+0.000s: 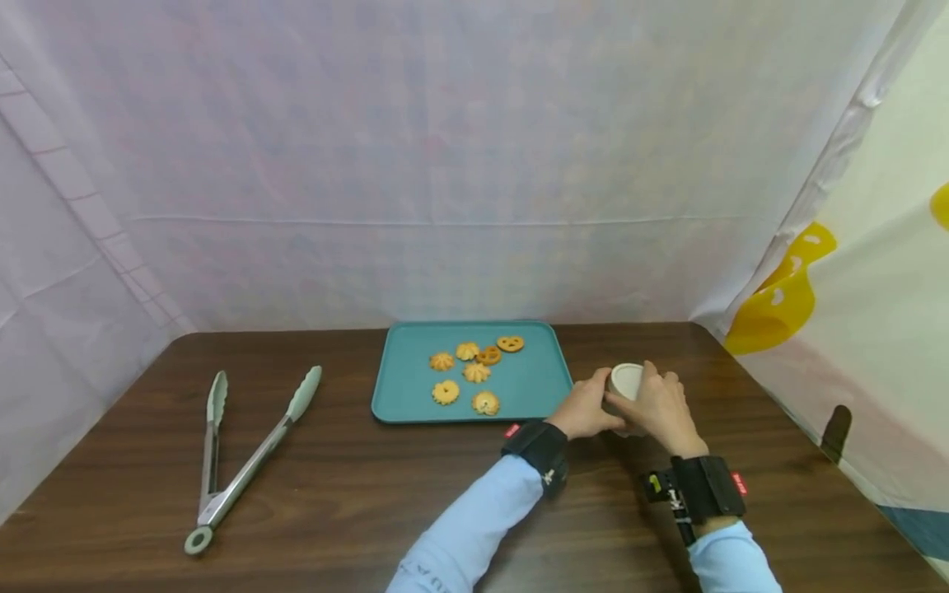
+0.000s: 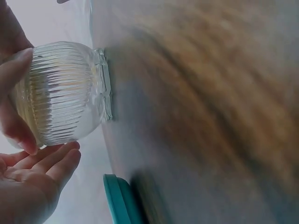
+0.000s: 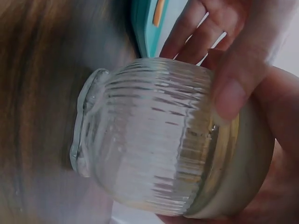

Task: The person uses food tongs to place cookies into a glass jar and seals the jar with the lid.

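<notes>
A ribbed clear-glass jar (image 3: 149,135) with a cream lid (image 1: 627,379) stands upright on the table's right side. From the right, my right hand (image 1: 665,412) grips the lid, its thumb across the front and fingers around the far side. My left hand (image 1: 587,405) holds the jar from the left. Its thumb presses near the gold band (image 3: 224,154) below the lid, and its fingers (image 2: 65,158) lie along the jar's side. The two thumbs cross at the front. Some yellowish contents seem to show through the upper glass, too blurred to name.
Left of the jar lies a teal tray (image 1: 404,362) bearing several cookies (image 1: 446,392) and two pretzel-shaped ones (image 1: 510,343). Metal tongs (image 1: 248,469) with pale tips lie spread on the left of the brown wooden table (image 1: 356,511). White cloth (image 1: 415,165) hangs behind.
</notes>
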Demonstrator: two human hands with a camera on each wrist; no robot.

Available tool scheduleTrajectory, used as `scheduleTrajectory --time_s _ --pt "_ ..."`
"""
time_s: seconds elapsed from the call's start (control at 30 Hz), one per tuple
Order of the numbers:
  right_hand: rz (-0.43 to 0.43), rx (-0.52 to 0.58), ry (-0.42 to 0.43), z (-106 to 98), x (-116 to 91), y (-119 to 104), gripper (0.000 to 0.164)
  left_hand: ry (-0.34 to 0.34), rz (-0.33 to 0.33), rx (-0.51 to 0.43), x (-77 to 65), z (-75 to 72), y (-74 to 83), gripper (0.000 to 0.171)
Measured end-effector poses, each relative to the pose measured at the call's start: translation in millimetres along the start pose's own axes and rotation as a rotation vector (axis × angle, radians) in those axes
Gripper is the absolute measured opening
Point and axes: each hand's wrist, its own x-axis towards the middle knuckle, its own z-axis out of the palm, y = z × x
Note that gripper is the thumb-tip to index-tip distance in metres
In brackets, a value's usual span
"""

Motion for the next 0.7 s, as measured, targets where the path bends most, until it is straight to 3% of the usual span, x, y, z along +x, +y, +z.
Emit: scheduleTrajectory --time_s 0.2,0.37,0.5,0.7 --pt "-0.009 0.018 0.047 2.5 -0.2 1.4 0.075 0.020 -0.024 0.031 0.5 0.3 1.3 0.067" --pt "-0.040 0.013 0.094 2.2 -1.8 0.0 0.072 0.023 -0.004 0.034 -1.2 -4.2 0.2 0.064" --pt "-0.059 0.020 0.098 -3.7 -3.3 -5.9 0.071 0.012 0.030 -0.045 -6.0 -14.8 -1.8 0.066" --pt "-0.141 0.081 0.042 -13.9 -5.9 -25.1 0.064 -0.066 0.030 -0.188 -17.0 -35.3 -11.7 0.072"
